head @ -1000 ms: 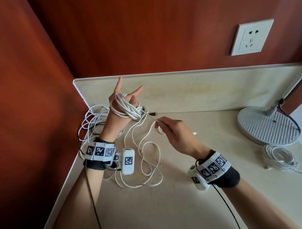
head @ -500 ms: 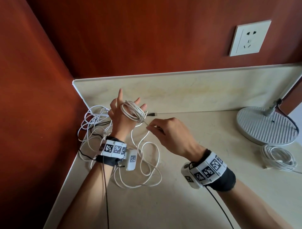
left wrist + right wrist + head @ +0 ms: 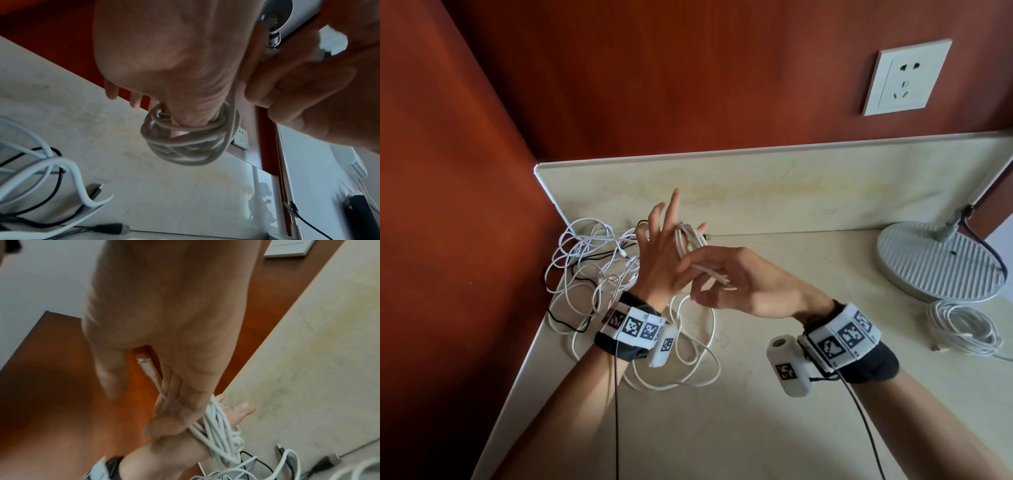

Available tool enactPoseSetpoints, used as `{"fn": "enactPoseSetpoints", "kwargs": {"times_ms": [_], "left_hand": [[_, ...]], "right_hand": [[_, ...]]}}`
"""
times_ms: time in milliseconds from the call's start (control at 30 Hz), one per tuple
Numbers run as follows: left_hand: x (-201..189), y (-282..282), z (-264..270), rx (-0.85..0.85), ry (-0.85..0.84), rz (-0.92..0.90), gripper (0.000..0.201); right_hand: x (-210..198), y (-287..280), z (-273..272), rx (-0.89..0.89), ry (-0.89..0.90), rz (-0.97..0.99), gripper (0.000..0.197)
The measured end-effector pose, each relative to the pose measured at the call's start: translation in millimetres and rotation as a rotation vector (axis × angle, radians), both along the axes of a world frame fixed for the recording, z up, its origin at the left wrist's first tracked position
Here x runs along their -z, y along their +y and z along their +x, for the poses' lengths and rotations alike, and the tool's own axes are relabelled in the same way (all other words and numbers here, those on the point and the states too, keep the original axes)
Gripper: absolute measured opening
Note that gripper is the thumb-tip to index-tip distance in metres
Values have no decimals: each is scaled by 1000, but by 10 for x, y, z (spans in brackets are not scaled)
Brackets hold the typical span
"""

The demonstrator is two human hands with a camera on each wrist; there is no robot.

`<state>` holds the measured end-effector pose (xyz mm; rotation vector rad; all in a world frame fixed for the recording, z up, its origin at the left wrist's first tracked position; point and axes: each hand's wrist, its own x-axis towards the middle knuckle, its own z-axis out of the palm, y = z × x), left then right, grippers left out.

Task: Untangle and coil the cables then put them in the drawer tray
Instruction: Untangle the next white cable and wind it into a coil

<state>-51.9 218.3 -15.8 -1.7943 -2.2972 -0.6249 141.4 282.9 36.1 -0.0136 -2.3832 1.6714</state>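
The left hand (image 3: 659, 260) is raised over the counter (image 3: 774, 394) with fingers spread and straight, a white cable (image 3: 690, 240) coiled in loops around it. The right hand (image 3: 743, 281), just beside it, pinches the cable's free plug end (image 3: 147, 365) between thumb and fingers. More tangled cables (image 3: 592, 260) lie in the counter's left corner.
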Motion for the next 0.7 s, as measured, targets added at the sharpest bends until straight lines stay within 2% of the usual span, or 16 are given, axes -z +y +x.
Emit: {"fn": "enactPoseSetpoints", "kwargs": {"times_ms": [100, 167, 233, 267, 333, 500, 533, 633, 700], "left_hand": [[-1, -25, 23, 50, -29, 23, 47], [-4, -44, 51, 98, -38, 31, 42], [-36, -80, 126, 135, -87, 31, 41], [-49, -107, 179, 161, -156, 54, 49], [-113, -170, 301, 205, -248, 93, 70], [-235, -281, 458, 215, -276, 65, 93], [-239, -287, 465, 206, -272, 64, 91], [-188, -233, 432, 160, -254, 114, 56], [-169, -208, 419, 116, -356, 116, 44]], "right_hand": [[-19, 58, 64, -95, -18, -104, 45], [0, 74, 49, -66, -31, -59, 37], [4, 71, 11, 9, -28, 42, 19], [1, 70, -5, 45, -17, 75, 14], [-9, 77, -31, 110, 15, 99, 17], [22, 68, -57, 242, 42, 169, 17], [41, 60, -67, 269, 61, 169, 18], [103, 17, -118, 389, 149, 177, 18], [125, -23, -154, 474, 198, 157, 16]]}}
